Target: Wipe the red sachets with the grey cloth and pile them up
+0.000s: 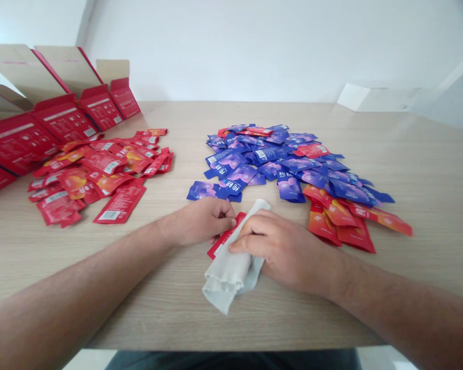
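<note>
Near the table's front, my right hand (285, 246) is closed around a folded white cloth (231, 267), which lies over part of a red sachet (220, 245). My left hand (204, 221) is closed at the sachet's upper left edge, thumb and forefinger pinching it. The cloth covers the sachet's right side. Beyond my hands spreads a pile of blue-purple sachets (270, 154) with a few red ones among them. Several red-orange sachets (337, 218) lie just beyond my right wrist.
A heap of red sachets (92, 177) lies on the left of the wooden table (170, 303). Behind it stands a row of open red cardboard boxes (64, 121) with raised flaps. A white box (381, 98) sits at the back right, by the wall.
</note>
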The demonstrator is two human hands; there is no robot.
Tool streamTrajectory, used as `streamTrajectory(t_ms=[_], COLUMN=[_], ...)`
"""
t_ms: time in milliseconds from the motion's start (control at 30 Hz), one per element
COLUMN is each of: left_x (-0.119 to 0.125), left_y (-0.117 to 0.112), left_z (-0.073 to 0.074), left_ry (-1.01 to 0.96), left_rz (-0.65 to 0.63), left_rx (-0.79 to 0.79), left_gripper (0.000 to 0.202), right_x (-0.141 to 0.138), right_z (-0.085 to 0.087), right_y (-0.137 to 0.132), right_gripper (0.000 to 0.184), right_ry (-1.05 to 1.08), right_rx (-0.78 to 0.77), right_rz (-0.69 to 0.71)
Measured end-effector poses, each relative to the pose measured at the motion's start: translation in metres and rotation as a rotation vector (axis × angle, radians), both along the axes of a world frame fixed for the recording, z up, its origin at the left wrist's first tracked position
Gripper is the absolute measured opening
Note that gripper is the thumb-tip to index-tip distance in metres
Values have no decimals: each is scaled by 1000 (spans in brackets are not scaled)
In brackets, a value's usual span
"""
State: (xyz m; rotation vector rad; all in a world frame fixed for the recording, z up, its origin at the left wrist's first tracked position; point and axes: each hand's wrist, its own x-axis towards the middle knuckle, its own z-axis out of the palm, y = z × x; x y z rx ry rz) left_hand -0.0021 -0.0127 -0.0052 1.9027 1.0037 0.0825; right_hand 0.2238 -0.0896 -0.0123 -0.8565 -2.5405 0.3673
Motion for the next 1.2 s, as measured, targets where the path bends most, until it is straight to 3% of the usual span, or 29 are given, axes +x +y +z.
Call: streamTrajectory(t_ms=[167, 333, 533, 700, 900, 1067, 1200], left_x=[1, 0, 0, -1, 0, -1, 0], left_y=[0, 1, 0, 0, -1, 0, 0], left_z=[1, 0, 0, 0, 0, -1, -1], left_ry=[-17, -4, -11, -19, 5, -4, 0], left_rz=[15, -15, -3, -25, -9, -34, -18], left_rx=[-31, 24, -30, 23, -8, 49, -13], left_gripper=[18, 20, 19, 18, 20, 18, 18], right_x=[2, -2, 2, -1, 2, -1, 2], right_z=[-2, -1, -1, -2, -2, 0, -1], right_y=[4, -1, 4, 0, 3, -1, 4], right_gripper=[35, 30, 33, 28, 33, 27, 32], right_ry=[15, -16, 9, -21, 11, -14, 5], right_rx=[0, 1, -11, -1, -10, -4, -13], right_rz=[-139, 5, -131, 3, -138, 23, -110])
